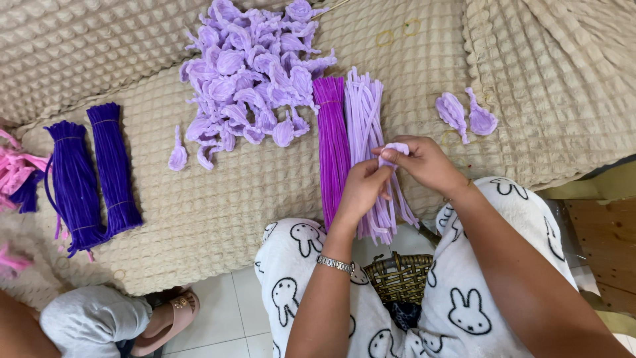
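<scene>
Lilac pipe cleaner [396, 148], bent into a small curl, is pinched between the fingertips of the left hand [363, 189] and the right hand [424, 162]; fingers hide most of it. Below lie a lilac bundle [366, 113] and a magenta bundle [331, 142] on the beige quilt [218, 205]. Finished petals [255, 66] are heaped beyond, two dark purple bundles [93, 176] lie left. A wicker basket [399, 277] shows partly between the knees.
</scene>
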